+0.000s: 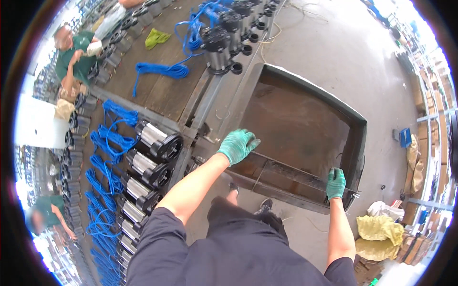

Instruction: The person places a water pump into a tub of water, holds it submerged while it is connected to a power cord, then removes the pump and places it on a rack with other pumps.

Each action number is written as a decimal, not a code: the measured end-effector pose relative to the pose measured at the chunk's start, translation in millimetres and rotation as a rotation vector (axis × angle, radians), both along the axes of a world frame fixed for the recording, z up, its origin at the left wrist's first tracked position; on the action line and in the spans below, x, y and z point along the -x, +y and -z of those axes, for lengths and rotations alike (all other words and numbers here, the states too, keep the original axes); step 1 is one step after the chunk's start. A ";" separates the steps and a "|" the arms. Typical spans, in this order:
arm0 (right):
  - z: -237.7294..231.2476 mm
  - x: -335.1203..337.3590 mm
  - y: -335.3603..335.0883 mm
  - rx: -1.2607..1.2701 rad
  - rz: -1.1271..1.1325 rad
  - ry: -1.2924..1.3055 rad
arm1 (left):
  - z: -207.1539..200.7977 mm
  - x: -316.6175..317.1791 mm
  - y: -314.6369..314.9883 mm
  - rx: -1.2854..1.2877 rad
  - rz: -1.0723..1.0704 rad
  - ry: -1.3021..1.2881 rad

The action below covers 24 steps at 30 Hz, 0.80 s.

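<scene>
My left hand (237, 146), in a green glove, is over the near left corner of a dark rectangular tank (305, 204) of murky brown water (296, 121). Its fingers are loosely bent, the thumb stands apart, and I see nothing in it. At the tank's near right side, my right hand (336, 184), gloved the same, has its fingers curled in. It overlaps a thin bar (296, 169) that spans the tank's near part. Whether it grips that bar is hidden by the hand itself.
Steel-bodied pumps (155, 136) with blue cable coils (121, 143) line a bench on the left. More pumps (217, 50) stand beyond. A green cloth (156, 38) lies on a wooden top. Two people in green shirts (76, 59) are at far left. Yellow sacks (379, 229) and shelves (436, 117) are right.
</scene>
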State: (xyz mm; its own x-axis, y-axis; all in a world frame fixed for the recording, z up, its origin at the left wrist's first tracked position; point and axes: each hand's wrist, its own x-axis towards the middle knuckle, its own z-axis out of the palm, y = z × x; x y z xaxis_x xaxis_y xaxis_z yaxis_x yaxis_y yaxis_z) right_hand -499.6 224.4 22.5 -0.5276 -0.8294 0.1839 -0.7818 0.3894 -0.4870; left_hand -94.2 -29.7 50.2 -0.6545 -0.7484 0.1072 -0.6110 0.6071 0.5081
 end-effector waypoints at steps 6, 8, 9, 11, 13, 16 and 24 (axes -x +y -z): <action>28.1 36.4 9.4 -0.063 -0.079 0.170 | 13.4 50.8 1.9 -0.160 -0.335 -0.432; 25.6 29.6 6.3 -0.039 -0.065 0.203 | 14.3 57.1 -0.3 -0.166 -0.347 -0.499; 23.3 28.8 3.7 -0.052 -0.038 0.210 | 15.6 57.3 -0.3 -0.159 -0.348 -0.510; 24.3 29.5 -0.3 0.007 -0.018 0.230 | 19.9 56.1 3.3 -0.090 -0.375 -0.517; 22.9 30.1 -2.2 -0.028 -0.011 0.227 | 21.2 58.6 -3.7 -0.090 -0.379 -0.526; 21.3 36.5 -15.0 -0.016 -0.006 0.238 | 18.6 70.6 -21.5 -0.082 -0.392 -0.563; 24.3 64.4 -68.2 0.020 0.047 0.290 | 18.5 103.7 -75.7 -0.089 -0.423 -0.575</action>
State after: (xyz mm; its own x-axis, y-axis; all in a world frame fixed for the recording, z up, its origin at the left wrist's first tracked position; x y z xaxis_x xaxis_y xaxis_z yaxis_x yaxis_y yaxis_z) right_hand -564.0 156.2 -1.8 -0.4886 -0.7997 0.3488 -0.8707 0.4212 -0.2540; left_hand -198.0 -105.4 31.7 -0.2411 -0.9403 -0.2403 -0.9704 0.2306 0.0715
